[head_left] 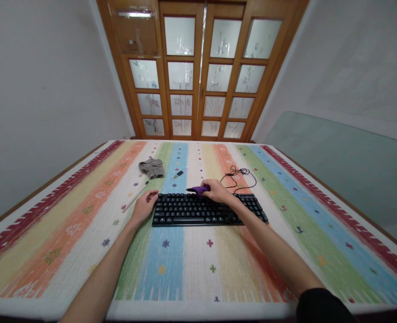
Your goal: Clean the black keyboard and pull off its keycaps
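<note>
A black keyboard point(198, 210) lies across the middle of the striped tablecloth point(67, 224). My right hand point(217, 190) rests over the keyboard's top edge, its fingers closed on a purple cloth point(198, 189) that touches the upper key rows. My left hand point(145, 204) lies against the keyboard's left end, fingers curled lightly at its corner, holding nothing that I can see. The keyboard's black cable point(238, 176) coils on the table behind my right hand.
A crumpled grey cloth point(151, 167) sits at the far left of the table. A small dark tool point(179, 173) lies beside it, and a thin stick-like tool point(135, 196) lies left of my left hand. Wooden glass-panelled doors point(198, 72) stand behind the table.
</note>
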`<state>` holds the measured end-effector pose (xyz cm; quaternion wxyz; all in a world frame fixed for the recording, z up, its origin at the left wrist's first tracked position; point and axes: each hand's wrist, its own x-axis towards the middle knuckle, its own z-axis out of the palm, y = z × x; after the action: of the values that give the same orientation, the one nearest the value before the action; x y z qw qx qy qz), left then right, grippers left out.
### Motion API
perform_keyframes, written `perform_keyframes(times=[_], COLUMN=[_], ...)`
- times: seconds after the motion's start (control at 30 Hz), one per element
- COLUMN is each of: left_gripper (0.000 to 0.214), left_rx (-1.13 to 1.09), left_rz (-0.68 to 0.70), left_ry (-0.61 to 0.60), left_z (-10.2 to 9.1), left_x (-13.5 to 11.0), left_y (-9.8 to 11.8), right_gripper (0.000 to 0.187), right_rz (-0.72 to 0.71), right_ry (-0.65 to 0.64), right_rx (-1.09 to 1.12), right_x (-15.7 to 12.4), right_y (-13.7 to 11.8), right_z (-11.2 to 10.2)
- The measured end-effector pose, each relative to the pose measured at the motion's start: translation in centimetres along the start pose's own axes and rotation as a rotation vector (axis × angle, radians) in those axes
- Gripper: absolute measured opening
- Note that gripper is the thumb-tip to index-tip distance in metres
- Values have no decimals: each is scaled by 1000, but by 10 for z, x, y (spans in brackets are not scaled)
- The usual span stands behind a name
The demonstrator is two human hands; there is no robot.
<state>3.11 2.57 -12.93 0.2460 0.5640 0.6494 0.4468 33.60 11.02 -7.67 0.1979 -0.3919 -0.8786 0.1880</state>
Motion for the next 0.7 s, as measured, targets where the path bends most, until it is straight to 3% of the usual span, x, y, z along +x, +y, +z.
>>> perform_keyframes(times=[0.17,0.33,0.5,0.6,0.7], left_gripper=[44,44,44,44,43], left_rx=[-21,-18,-7,-6,-7], left_rz=[-11,-10,1,3,-2], left_ry=[4,4,-6,-6,-5], left_z=[1,1,1,0,0], left_x=[0,1,2,1,0], left_y=[-2,-4,-4,-2,-1], right_gripper=[26,27,17,15,22], right_rz=[-115,-93,-13,-40,-96], right_ry=[-85,-12,87,21,-51], right_rx=[-101,-205,-99,-46,-134], right_x=[-1,-1,2,4,4], right_y=[-6,-5,-11,-19,-25], right_z=[13,22,16,17,24])
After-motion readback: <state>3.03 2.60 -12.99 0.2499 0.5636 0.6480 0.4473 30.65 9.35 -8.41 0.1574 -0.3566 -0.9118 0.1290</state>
